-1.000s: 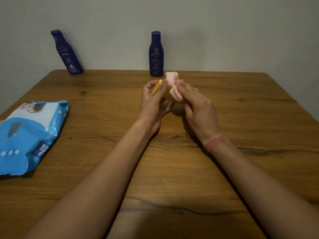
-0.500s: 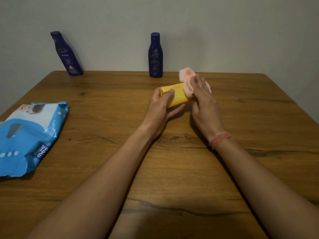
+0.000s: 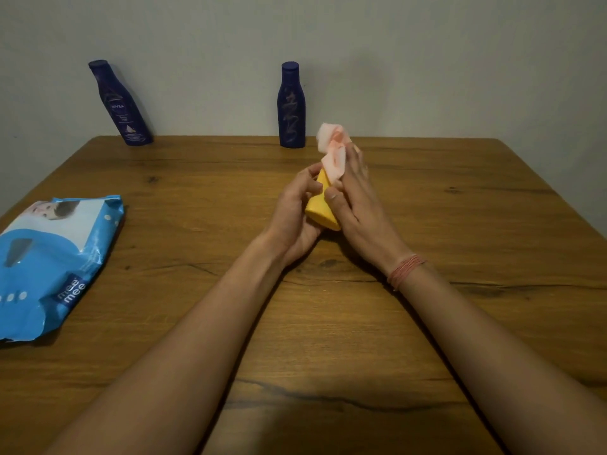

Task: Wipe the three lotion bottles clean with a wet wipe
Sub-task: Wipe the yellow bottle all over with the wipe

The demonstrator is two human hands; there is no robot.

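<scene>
i see the left hand (image 3: 297, 211) wrapped closed around the yellow bottle (image 3: 320, 205), holding it tilted above the middle of the wooden table (image 3: 460, 224). the right hand (image 3: 356, 205) presses a bunched wet wipe (image 3: 333, 152) onto the bottle's far end, fingers folded over it. two dark blue bottles stand at the far edge: one at 12 o'clock (image 3: 291, 106), one at 10 o'clock (image 3: 121, 105). the wipes pack (image 3: 49, 264) lies at 9 o'clock.

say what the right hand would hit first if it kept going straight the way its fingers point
Probably nothing on the table: the right hand points away, passing right of the middle blue bottle, toward the wall. Depth is unclear.
</scene>
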